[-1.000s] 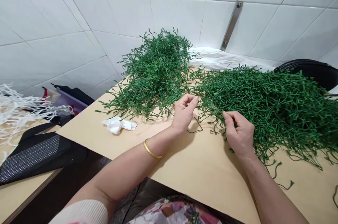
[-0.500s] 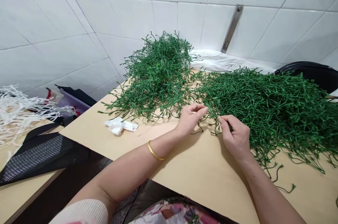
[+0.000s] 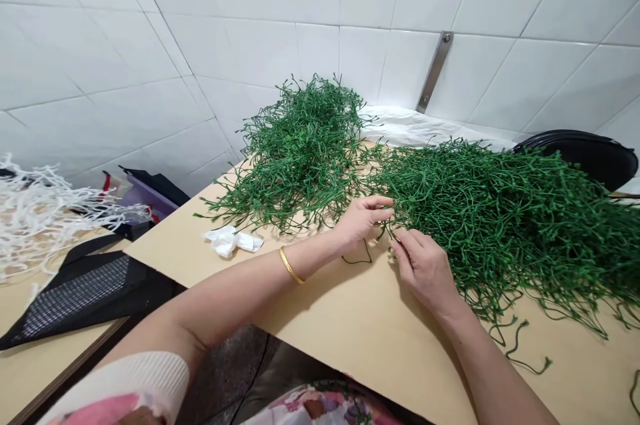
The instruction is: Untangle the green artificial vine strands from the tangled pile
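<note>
Over the light wood table, my left hand has its thumb and forefinger pinched on a thin green cord, whose loose end curls beneath the hand. Just right of it, the fingertips of my right hand close at the same bit of cord; the exact grip is partly hidden. Both hands are at the near edge of a large heap of green cords with small forked tips. Behind my left hand rises a second, taller heap of the same cords.
Crumpled white paper lies left of my hands. Loose green cords lie at the right front. A second table at left holds white cords and a black mesh piece. Tiled wall, metal bracket and black rounded object stand behind.
My right hand has moved left, closer to my left hand, and turned so that its back shows more. The left hand stays nearly in place. The camera view has shifted slightly.
</note>
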`<state>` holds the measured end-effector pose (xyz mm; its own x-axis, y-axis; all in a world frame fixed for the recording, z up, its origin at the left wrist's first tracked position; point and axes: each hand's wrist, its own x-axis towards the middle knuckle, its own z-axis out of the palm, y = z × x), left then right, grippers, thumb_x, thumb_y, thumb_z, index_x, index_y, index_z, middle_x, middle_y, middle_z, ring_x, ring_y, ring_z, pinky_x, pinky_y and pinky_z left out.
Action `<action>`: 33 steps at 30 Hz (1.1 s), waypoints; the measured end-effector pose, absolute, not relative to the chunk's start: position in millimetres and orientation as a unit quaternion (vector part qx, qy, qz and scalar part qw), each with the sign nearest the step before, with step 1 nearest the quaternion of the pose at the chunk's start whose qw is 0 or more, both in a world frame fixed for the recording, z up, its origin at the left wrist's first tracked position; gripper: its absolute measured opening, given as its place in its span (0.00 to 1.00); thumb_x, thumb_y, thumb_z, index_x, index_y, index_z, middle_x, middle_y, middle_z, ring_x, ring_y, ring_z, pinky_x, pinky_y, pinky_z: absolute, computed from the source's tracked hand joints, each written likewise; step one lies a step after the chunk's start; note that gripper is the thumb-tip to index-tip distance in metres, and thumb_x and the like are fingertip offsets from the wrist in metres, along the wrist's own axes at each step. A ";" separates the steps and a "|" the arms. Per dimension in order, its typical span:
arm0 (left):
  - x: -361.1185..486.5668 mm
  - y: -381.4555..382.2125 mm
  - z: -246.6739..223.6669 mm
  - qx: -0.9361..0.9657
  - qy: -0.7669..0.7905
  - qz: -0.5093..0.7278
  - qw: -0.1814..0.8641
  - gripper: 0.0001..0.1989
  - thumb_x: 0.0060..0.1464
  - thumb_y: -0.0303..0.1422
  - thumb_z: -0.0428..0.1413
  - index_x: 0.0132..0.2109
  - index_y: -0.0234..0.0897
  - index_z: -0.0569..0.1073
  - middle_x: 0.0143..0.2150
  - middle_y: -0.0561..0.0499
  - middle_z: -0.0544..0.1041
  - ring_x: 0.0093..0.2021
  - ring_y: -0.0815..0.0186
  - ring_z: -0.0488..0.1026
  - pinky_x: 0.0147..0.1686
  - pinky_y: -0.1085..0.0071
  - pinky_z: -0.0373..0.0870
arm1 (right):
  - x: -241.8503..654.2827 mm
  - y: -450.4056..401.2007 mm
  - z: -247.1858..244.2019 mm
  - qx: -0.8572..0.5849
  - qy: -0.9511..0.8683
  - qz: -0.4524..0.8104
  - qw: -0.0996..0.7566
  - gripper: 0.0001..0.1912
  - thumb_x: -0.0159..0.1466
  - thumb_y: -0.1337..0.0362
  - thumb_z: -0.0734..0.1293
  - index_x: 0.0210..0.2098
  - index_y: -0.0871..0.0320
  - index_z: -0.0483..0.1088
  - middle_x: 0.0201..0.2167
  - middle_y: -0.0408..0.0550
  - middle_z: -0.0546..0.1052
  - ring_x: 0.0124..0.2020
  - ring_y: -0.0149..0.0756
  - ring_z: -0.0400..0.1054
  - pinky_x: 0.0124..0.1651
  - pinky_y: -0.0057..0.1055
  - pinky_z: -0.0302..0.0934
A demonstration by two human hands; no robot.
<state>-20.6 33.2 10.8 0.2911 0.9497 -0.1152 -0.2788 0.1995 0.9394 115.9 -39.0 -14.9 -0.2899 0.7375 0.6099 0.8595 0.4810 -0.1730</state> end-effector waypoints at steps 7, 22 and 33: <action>-15.8 44.8 10.5 0.466 0.365 0.490 0.640 0.11 0.33 0.29 0.62 0.31 0.36 0.77 0.26 0.54 0.72 0.26 0.75 0.62 0.28 0.75 0.58 | 114.0 -41.4 -12.5 -0.499 -0.782 -0.081 0.365 0.16 0.62 0.65 0.57 0.48 0.61 0.64 0.34 0.51 0.70 0.33 0.35 0.65 0.36 0.31 0.61; -26.2 37.6 -2.4 0.695 0.322 0.478 0.431 0.05 0.45 0.30 0.55 0.32 0.36 0.75 0.27 0.52 0.70 0.27 0.70 0.63 0.32 0.70 0.60 | 117.5 -10.6 0.1 -0.563 -0.739 -0.155 0.336 0.17 0.61 0.62 0.59 0.50 0.52 0.65 0.55 0.54 0.59 0.49 0.45 0.57 0.47 0.43 0.55; -26.0 29.9 -3.3 0.781 0.363 0.435 0.263 0.06 0.50 0.31 0.51 0.33 0.36 0.72 0.28 0.50 0.68 0.32 0.67 0.63 0.36 0.69 0.59 | 117.3 -20.1 -5.0 -0.546 -0.720 -0.234 0.358 0.03 0.58 0.66 0.62 0.32 0.57 0.68 0.38 0.50 0.72 0.44 0.42 0.60 0.46 0.39 0.52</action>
<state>-26.0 29.9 -3.3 0.3569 0.7961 0.4887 0.3385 -0.5978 0.7267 117.3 -20.1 -5.0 -0.1461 0.6189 0.7717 0.9543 0.2936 -0.0549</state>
